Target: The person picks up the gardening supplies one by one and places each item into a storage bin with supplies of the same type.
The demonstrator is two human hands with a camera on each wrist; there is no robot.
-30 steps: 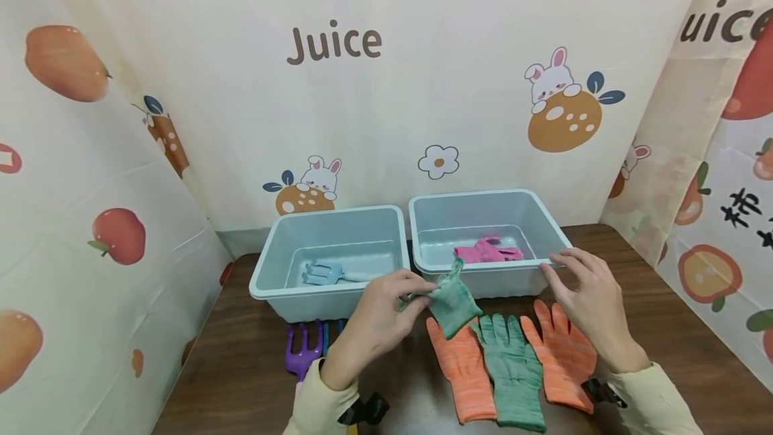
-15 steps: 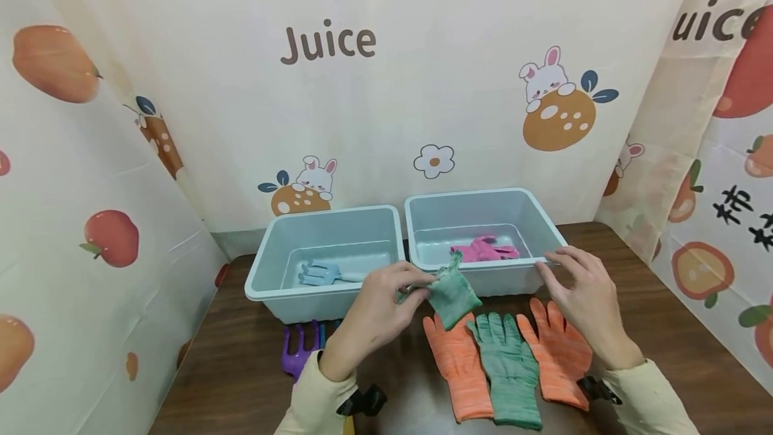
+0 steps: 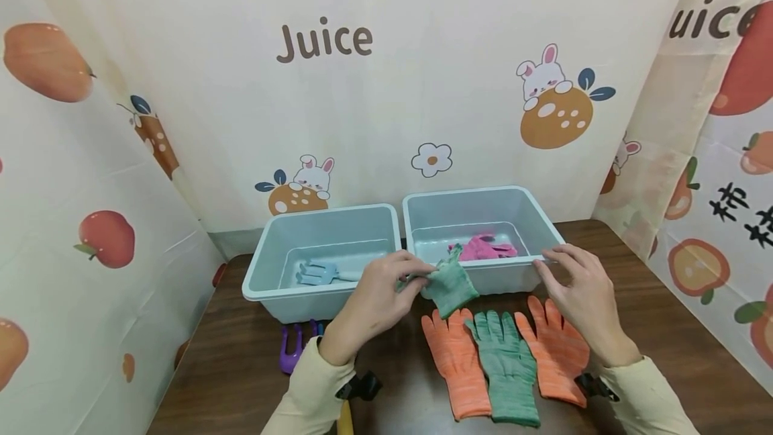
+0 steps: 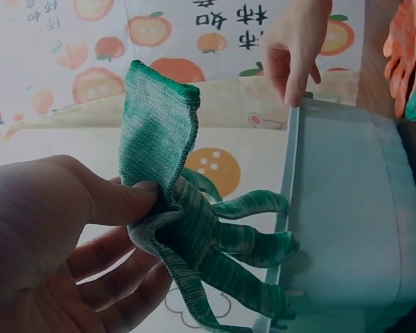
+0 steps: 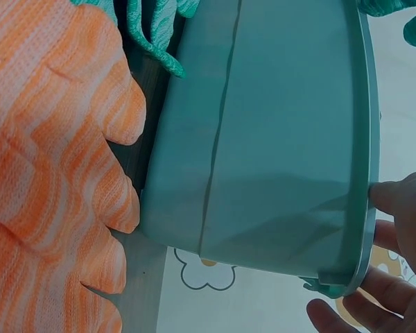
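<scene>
My left hand (image 3: 383,294) pinches a green knit glove (image 4: 159,125) near its cuff between thumb and fingers. In the left wrist view the glove's fingers dangle by the rim of the right-hand light blue plastic bin (image 3: 507,278). My right hand (image 3: 582,294) holds that bin's rim near its front right corner, thumb on the outer side in the right wrist view. Inside the bin lies a pink glove (image 3: 486,247). In front of it, side by side on the table, are an orange glove (image 3: 460,371), another green glove (image 3: 510,371) and a second orange glove (image 3: 558,354).
A second light blue bin (image 3: 296,302) stands to the left, with a blue hand fork (image 3: 317,274) in it. A purple fork (image 3: 290,358) and a yellow handle (image 3: 345,418) lie on the wooden table (image 3: 211,381), partly hidden by my left arm. Printed curtain surrounds the table.
The held green glove has risen slightly and moved from over the left orange glove to overlap the right bin's front rim. My right hand stays at the rim. The head view has shifted slightly.
</scene>
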